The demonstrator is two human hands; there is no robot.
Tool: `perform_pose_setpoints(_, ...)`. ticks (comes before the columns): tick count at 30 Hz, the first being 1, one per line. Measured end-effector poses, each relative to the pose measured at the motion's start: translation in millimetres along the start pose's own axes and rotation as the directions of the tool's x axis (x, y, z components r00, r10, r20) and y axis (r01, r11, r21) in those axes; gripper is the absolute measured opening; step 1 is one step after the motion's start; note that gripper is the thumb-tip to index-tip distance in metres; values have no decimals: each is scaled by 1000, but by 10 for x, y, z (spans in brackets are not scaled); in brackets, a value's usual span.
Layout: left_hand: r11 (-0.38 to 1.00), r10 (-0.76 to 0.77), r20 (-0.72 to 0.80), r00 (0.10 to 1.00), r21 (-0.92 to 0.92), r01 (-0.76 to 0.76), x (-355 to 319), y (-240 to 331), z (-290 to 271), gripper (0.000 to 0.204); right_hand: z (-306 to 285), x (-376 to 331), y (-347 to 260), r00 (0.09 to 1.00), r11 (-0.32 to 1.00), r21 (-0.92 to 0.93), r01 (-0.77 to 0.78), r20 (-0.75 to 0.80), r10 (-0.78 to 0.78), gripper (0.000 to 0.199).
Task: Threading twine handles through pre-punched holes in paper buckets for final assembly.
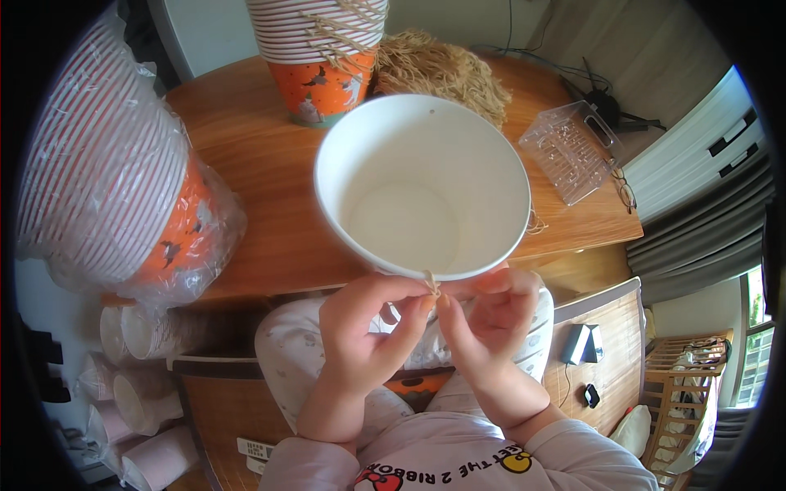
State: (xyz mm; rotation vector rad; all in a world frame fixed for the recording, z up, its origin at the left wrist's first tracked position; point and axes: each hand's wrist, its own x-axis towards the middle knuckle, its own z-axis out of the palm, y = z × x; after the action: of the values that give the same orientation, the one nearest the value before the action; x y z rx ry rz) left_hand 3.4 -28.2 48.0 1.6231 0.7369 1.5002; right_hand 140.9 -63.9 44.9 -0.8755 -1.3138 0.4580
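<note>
A large white-lined paper bucket (413, 151) is tilted with its mouth toward me, at the table's near edge. A short beige twine handle (432, 283) comes over the near rim and ends in a small knot. My left hand (360, 327) is closed, thumb and finger pinching the twine from the left. Opposite it, my right hand (495, 319) pinches the twine at the knot, its other fingers curled under the rim. The outer side of this bucket is mostly hidden. An orange patterned surface (417, 383) shows below the hands, between my legs.
Behind the bucket stand a stack of orange patterned buckets (315, 86) and a bundle of beige twine (446, 74). Plastic-wrapped buckets (123, 180) rise at the left. A clear plastic basket (569, 151) and eyeglasses (625, 190) lie on the right of the wooden table (246, 164).
</note>
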Motion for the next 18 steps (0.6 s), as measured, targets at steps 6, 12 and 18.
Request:
perform_pose_setpoints(6, 1000, 8, 46, 999, 21, -9, 42, -28, -22, 12, -17, -31, 55, 999, 999, -19, -45, -3, 45, 43)
perform_pose_setpoints(12, 999, 32, 65, 997, 1, -33, 39, 6, -24, 14, -34, -53, 35, 999, 1000, 24, -9, 34, 8, 44)
perform_pose_setpoints(18, 927, -208, 109, 972, -294, 232, 7, 94, 25, 11, -47, -29, 19, 998, 997, 78, 12, 59, -17, 44)
